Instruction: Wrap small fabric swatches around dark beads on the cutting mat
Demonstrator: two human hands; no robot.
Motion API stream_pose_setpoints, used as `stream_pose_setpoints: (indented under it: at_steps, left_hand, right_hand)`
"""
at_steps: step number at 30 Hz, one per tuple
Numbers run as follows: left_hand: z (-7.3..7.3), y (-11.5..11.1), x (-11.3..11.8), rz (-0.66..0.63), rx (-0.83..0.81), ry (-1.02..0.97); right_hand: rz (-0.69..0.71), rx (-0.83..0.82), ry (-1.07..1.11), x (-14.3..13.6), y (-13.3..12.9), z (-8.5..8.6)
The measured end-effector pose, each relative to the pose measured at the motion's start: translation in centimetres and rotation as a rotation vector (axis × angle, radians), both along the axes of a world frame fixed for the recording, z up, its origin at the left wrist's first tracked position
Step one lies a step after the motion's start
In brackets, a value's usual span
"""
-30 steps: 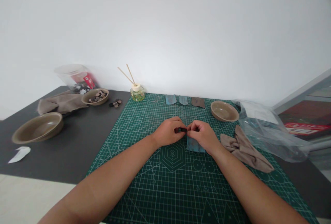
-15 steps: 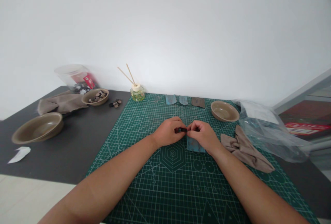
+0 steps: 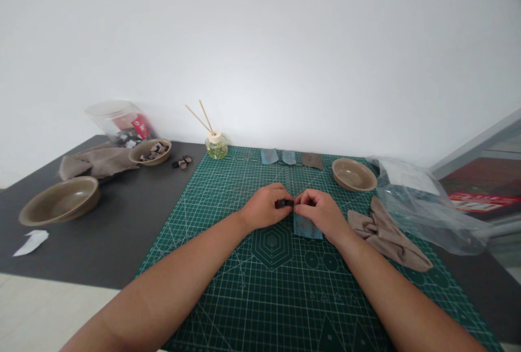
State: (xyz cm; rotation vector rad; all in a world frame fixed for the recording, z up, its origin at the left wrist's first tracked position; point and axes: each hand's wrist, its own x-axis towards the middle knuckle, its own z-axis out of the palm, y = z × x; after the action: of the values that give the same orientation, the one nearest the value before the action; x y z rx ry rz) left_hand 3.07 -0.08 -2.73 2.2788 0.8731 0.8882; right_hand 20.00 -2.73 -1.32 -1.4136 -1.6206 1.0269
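Note:
Above the middle of the green cutting mat (image 3: 228, 194), my left hand (image 3: 268, 206) pinches a small dark piece (image 3: 288, 203). My right hand (image 3: 319, 211) meets it fingertip to fingertip, its thumb and fingers pressed together over the top of a blue patterned cloth piece (image 3: 307, 228). What exactly lies between the right fingertips is hidden. The blue cloth hangs or lies just below the right hand. Farther back on the mat lie two light blue cloth pieces (image 3: 269, 156) and a brown one (image 3: 312, 160).
A tan bowl (image 3: 354, 174), brown cloth (image 3: 386, 235) and plastic bag (image 3: 427, 205) are at the right. At the left are a bowl of small pieces (image 3: 150, 152), a larger bowl (image 3: 59, 200), another cloth (image 3: 100, 162) and a clear jar (image 3: 122, 121). A reed diffuser (image 3: 216, 145) stands behind.

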Motion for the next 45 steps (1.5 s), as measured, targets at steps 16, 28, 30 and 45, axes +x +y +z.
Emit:
stream_pose_setpoints:
  at_steps: [16,28,30,45]
  left_hand:
    - [-0.04,0.01,-0.02,-0.004,-0.021,-0.007]
    - [0.17,0.01,-0.05,0.079,0.018,0.003]
    - [0.23,-0.01,-0.03,0.068,0.007,-0.002]
    - [0.35,-0.19,0.05,0.065,-0.058,0.018]
  right_hand:
    - [0.003,-0.007,0.028,0.08,-0.07,-0.14]
    - [-0.025,-0.030,0.058,0.14,0.02,-0.10]
    - [-0.035,-0.034,0.059,0.16,0.07,-0.15]
    - [-0.037,-0.028,-0.009,0.06,0.08,-0.16]
